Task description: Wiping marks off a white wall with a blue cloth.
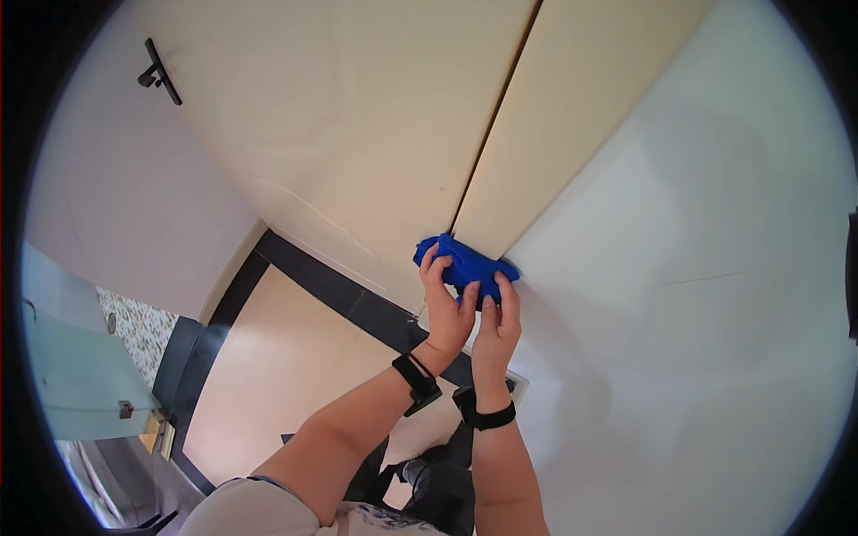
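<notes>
A bright blue cloth (474,265) is bunched against a cream door frame (566,114), where the frame meets the white wall (670,348). My left hand (448,315) grips the left part of the cloth, fingers bent over its front. On the cloth's right part, my right hand (497,325) closes with its fingertips and thumb. The two thumbs lie close together near the cloth's lower edge. Black bands circle both wrists. Whatever surface lies behind the cloth is hidden.
A cream door (362,114) with a black lever handle (159,72) fills the upper left. Black border tiles (322,271) edge the pale floor (295,362). Farther left stands a frosted glass panel (87,368). Thin dark marks cross the white wall.
</notes>
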A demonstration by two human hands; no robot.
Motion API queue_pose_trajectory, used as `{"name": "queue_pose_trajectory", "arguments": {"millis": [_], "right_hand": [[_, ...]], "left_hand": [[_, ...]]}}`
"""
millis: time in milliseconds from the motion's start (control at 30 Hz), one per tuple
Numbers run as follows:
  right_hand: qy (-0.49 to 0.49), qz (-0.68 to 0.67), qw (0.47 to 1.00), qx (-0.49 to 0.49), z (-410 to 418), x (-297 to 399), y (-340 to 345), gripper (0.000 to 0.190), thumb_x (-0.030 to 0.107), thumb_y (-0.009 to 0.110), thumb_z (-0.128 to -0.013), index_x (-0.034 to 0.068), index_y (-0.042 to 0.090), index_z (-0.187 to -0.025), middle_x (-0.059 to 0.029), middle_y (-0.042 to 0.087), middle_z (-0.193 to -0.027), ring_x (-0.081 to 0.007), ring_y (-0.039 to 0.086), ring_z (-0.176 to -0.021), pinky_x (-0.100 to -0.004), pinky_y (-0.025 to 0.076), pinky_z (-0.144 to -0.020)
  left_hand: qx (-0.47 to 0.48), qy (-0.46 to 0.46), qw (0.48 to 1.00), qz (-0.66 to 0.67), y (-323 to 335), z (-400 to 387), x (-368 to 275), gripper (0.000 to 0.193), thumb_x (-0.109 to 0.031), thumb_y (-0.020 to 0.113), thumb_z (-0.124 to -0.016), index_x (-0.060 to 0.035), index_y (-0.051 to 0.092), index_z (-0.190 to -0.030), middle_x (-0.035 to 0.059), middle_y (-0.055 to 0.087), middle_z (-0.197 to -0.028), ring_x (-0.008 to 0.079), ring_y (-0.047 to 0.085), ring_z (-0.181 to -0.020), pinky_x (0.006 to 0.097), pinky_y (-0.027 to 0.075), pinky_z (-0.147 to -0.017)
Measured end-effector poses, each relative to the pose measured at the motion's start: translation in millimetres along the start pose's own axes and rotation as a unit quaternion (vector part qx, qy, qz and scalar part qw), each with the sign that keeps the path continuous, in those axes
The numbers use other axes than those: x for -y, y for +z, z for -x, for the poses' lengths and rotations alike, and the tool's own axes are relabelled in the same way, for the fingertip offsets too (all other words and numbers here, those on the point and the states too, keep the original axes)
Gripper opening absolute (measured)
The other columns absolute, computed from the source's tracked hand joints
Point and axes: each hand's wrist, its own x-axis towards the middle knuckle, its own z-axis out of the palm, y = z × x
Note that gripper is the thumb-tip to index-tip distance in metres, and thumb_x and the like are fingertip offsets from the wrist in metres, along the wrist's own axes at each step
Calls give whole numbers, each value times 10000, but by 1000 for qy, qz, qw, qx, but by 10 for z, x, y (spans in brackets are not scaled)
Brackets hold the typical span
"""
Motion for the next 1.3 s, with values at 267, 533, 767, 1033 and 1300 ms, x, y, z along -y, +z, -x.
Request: {"name": "queue_pose_trajectory", "arguments": {"millis": [267,533,767,1033,1300], "right_hand": [[-118,45,991,-30,-14,-187,103,312,41,426,-887,14,517,-1184,-200,510,-1137,-336,516,-1035,-372,423,-877],[-232,68,970,0,-64,-416,52,346,35,402,-889,-5,468,-1226,-228,501,-1134,-356,514,-1038,-377,426,-869],[-258,-132,955,56,-200,-799,-115,338,32,358,-922,-42,399,-1249,-186,471,-1255,-260,494,-1140,-332,403,-927],[-193,-307,932,-25,292,-1286,-380,273,19,397,-917,-42,481,-1171,-148,537,-1161,-230,550,-1054,-338,475,-863],[-57,-276,956,-82,610,-1872,-626,198,34,429,-911,-38,545,-1054,-113,601,-955,-180,610,-840,-285,507,-723]], "left_hand": [[-46,85,995,9,125,15,234,488,-43,602,-770,-36,334,-1178,237,295,-1306,376,324,-1188,435,282,-989],[-106,181,978,14,263,62,457,502,-118,579,-819,-44,342,-1255,253,228,-1361,395,268,-1235,467,233,-1016],[-78,383,919,-61,261,102,536,379,-253,591,-841,-129,558,-1196,230,150,-1435,483,117,-1290,528,160,-1031],[-148,408,885,-168,441,-27,525,501,-64,691,-685,-162,576,-1162,195,239,-1392,435,198,-1272,510,239,-1011],[-152,395,887,-186,444,161,985,473,-56,677,-673,-184,601,-1121,167,277,-1360,472,232,-1230,538,260,-986]]}}
